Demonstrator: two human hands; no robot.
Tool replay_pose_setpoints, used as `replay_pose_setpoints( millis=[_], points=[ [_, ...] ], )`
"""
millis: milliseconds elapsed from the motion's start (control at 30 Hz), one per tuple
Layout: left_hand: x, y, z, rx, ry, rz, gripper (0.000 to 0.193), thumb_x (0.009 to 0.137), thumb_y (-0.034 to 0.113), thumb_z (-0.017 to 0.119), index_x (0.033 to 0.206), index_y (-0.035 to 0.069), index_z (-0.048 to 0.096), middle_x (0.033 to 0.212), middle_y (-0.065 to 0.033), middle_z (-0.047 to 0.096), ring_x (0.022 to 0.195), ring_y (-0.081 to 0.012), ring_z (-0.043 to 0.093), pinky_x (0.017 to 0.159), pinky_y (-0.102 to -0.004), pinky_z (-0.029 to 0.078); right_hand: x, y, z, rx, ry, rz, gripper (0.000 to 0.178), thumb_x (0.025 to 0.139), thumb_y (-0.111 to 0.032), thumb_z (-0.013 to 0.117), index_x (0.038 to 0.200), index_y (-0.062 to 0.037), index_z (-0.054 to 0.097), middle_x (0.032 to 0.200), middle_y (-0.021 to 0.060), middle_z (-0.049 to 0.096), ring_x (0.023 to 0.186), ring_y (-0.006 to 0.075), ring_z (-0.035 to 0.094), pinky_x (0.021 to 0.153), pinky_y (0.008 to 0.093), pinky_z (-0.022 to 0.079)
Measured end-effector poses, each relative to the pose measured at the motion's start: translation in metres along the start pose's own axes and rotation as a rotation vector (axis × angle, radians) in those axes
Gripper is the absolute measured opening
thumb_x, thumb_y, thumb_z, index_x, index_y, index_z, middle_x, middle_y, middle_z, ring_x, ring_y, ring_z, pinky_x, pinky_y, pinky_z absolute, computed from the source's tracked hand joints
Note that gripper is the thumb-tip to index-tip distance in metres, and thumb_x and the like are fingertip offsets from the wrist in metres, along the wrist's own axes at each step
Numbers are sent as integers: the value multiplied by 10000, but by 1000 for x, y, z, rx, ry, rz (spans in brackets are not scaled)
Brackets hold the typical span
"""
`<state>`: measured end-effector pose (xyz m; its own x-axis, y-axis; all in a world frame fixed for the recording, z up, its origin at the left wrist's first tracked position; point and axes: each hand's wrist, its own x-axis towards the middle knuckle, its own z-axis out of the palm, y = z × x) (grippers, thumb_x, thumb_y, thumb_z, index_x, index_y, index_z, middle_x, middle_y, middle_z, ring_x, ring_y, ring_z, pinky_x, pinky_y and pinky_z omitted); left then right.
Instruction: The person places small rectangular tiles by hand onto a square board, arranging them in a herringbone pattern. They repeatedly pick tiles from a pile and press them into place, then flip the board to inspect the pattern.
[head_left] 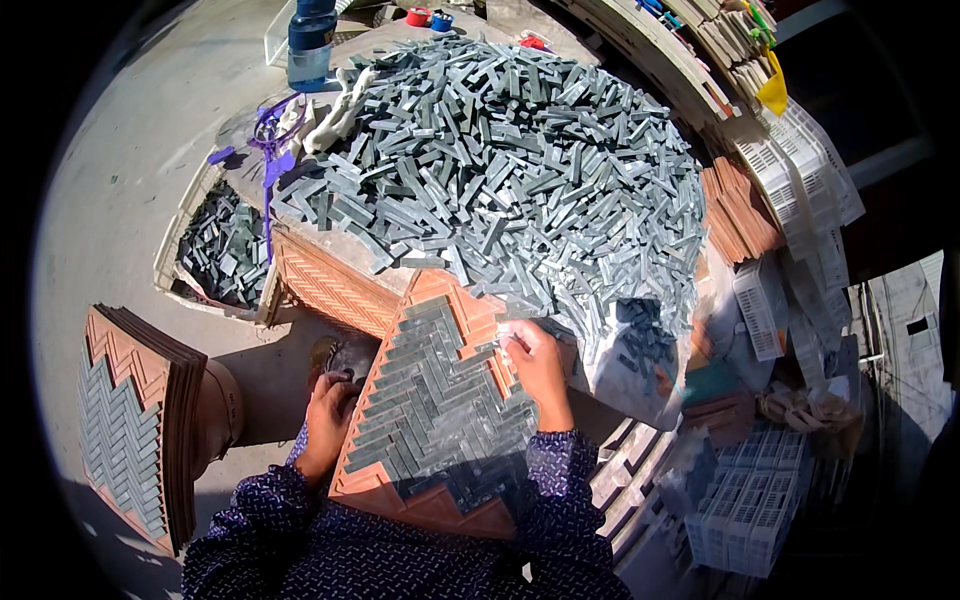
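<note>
An orange herringbone-ridged tray (370, 480) lies in front of me, tilted. Grey-green stone strips (440, 385) fill most of its slots in a zigzag, while ridges at its far and right side are bare. My right hand (540, 370) is over the tray's right side, thumb and finger pinched on a small pale stone strip (502, 334). Beside the tray's left edge, my left hand (328, 415) has its fingers curled around something dark that I cannot make out. A large heap of loose stone strips (520, 170) spreads beyond the tray.
A stack of orange trays (180, 440), its top one filled with strips, stands at left. More orange trays (330, 280) lie beyond my left hand. A crate of stone pieces (225, 245), a blue bottle (310, 50) and white plastic baskets (750, 490) surround the heap.
</note>
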<state>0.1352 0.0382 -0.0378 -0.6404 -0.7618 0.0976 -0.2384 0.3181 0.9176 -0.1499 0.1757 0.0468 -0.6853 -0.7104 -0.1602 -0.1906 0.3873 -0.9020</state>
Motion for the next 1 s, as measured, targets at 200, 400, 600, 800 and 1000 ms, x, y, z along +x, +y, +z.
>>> replay_pose_setpoints(
  millis=[200,400,600,800,1000],
  points=[
    [-2,-14,6,-64,12,-22,163,738,2,673,897,11,638,1012,-148,569,957,-325,560,831,-364,465,8,10,7,-92,89,-51,159,827,-21,652,979,25,653,886,46,661,789,100,614,676,242,490],
    [-1,-7,4,-42,14,-16,169,728,-14,672,891,11,636,1007,-151,568,965,-331,556,835,-365,463,0,2,25,-494,211,-248,202,748,-58,700,938,-4,659,873,159,666,723,308,648,658,373,508],
    [-1,-7,1,8,18,18,168,727,-12,671,888,14,635,1000,-150,562,962,-332,556,824,-365,467,-8,-15,-4,-471,424,-200,157,792,-118,680,893,-9,630,753,159,664,623,303,646,569,369,491],
    [1,1,3,4,4,-5,168,737,4,684,896,-3,629,1011,-143,547,941,-298,560,804,-335,468,-12,-1,-3,-743,349,-120,334,728,-171,740,980,-1,604,787,192,668,720,348,659,648,411,505],
    [1,4,0,-17,4,-4,153,749,-9,663,900,6,644,1004,-144,553,941,-307,566,808,-340,472,-15,8,-6,-612,339,29,255,752,-134,690,959,4,635,835,181,680,728,298,668,653,360,510]
  ],
)
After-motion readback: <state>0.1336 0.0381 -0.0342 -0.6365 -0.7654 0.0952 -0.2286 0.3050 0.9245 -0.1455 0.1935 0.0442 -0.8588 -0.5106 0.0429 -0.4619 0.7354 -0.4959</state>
